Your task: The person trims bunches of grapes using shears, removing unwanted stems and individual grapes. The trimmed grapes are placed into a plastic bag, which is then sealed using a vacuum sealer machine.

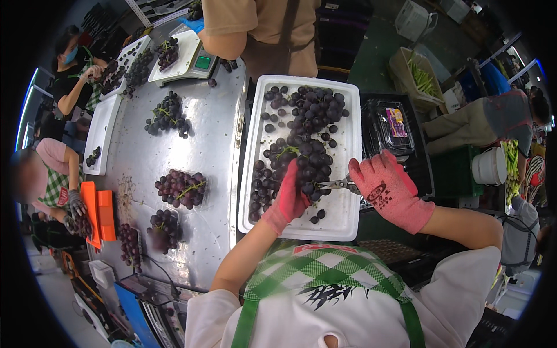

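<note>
My left hand (290, 201), in a pink-red glove, holds a bunch of dark grapes (311, 163) by its side over a white foam tray (300, 228). In my right hand (387, 189), gloved alike, is a pair of small metal scissors (341, 184); their blades reach the lower grapes of that bunch. Another dark bunch (317, 108) lies in the upper part of the tray. Loose grapes (263, 187) gather along its left side, and a few lie near the bottom edge. The parts of the bunch behind my left fingers are hidden.
Left is a metal table (209, 143) with several grape bunches, some in clear boxes, and a scale (202, 65). A clear labelled box (395, 126) sits in a black crate right of the tray. Co-workers stand across and at the far left; one handles grapes by an orange holder (104, 213).
</note>
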`<state>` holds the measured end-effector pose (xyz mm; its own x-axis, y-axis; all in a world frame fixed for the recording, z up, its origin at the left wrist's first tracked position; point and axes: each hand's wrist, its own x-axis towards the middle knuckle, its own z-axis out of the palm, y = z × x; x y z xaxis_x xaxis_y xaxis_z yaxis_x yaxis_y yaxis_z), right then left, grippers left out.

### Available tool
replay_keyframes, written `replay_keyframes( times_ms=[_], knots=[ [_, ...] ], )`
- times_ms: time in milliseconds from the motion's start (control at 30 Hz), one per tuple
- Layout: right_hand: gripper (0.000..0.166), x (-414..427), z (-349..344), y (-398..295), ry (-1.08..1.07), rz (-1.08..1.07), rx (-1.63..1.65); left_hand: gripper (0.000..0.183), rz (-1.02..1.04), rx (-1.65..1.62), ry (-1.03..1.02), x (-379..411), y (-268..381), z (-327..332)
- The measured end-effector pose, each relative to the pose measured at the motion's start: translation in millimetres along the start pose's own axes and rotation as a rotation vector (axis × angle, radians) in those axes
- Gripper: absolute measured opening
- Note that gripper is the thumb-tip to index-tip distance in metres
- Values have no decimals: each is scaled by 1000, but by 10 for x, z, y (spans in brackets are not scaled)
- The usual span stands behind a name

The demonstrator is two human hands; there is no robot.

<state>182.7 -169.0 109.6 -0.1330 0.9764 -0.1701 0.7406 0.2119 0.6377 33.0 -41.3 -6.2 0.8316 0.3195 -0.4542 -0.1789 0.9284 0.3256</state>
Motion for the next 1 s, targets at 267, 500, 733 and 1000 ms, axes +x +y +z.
replay_keyframes(
  times_ms=[267,500,733,1000],
  knots=[
    [36,43,-127,54,-56,-58,2,48,-36,-85,-312,220,-128,-404],
    [17,94,-318,121,-171,-201,-10,50,13,33,-176,143,-140,-250],
    [25,31,-361,103,-225,-166,-6,39,2,-9,-127,121,-83,-183],
    [26,59,-185,27,-99,-39,41,28,-17,-13,-56,49,-54,-43]
  ],
)
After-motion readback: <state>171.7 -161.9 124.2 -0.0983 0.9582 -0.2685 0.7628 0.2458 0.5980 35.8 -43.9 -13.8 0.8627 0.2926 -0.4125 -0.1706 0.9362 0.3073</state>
